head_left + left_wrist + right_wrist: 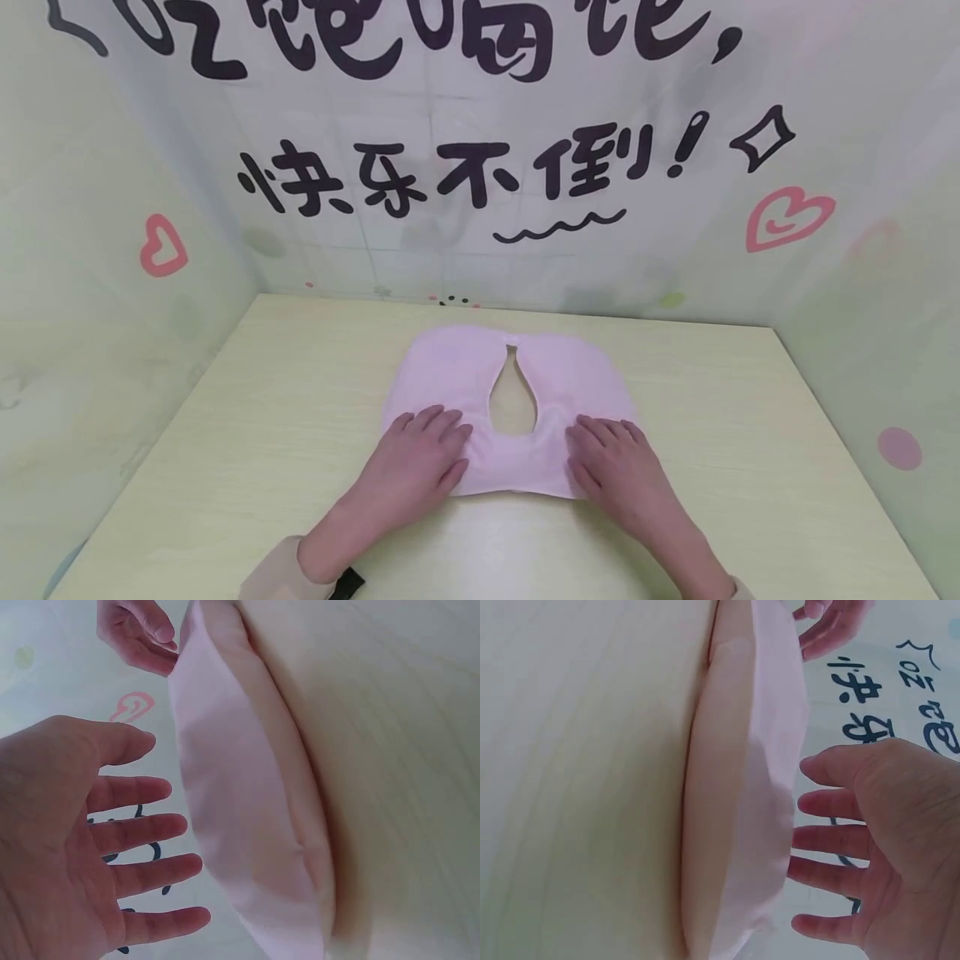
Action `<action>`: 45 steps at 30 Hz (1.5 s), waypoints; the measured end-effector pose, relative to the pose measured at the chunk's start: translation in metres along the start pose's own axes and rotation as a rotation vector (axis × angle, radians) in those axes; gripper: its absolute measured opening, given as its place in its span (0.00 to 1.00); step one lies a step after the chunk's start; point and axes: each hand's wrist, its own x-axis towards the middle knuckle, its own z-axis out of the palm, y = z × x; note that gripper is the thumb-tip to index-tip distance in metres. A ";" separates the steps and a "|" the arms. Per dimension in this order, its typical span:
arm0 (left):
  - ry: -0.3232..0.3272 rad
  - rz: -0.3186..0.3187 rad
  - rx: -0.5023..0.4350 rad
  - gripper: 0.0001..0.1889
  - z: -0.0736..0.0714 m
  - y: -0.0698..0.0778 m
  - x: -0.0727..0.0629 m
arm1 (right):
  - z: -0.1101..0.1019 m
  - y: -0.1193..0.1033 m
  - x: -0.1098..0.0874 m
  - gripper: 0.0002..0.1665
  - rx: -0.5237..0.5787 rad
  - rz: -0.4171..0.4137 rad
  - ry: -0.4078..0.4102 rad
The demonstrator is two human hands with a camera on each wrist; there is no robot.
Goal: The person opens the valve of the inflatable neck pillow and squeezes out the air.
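A pale pink cushion (465, 358) with a teardrop-shaped hole in its middle lies flat on the table. My left hand (420, 454) is over its near left part, fingers spread and pointing away from me. Over the near right part is my right hand (618, 467), its fingers extended as well. In the left wrist view the left hand's fingers (142, 829) are straight, with the tips close to the top face of the cushion (225, 772). The right wrist view has the right hand's fingers (829, 840) likewise straight, their tips at the cushion's top (772, 765).
The light wooden table (247, 433) is enclosed by pale printed walls at the back and sides. Black lettering (472, 171) and pink hearts (163, 246) decorate them. A small black object (347, 583) shows beside my left sleeve (288, 571).
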 end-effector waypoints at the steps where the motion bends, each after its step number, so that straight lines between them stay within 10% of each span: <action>1: 0.004 0.004 0.003 0.19 -0.002 0.001 0.000 | -0.003 -0.001 -0.001 0.21 0.006 -0.021 0.005; 9: 0.002 0.088 0.014 0.18 -0.003 0.016 -0.004 | -0.006 -0.009 -0.002 0.20 0.013 -0.132 0.059; 33: 0.063 0.111 0.098 0.14 0.025 0.016 -0.006 | 0.014 -0.011 -0.007 0.18 0.002 -0.068 -0.077; 39: -0.036 -0.027 -0.042 0.22 0.009 -0.006 0.006 | 0.009 -0.003 0.010 0.16 0.037 -0.076 0.015; 45: 0.030 -0.172 -0.111 0.21 -0.003 -0.044 0.037 | 0.004 0.023 0.046 0.22 0.042 0.038 -0.011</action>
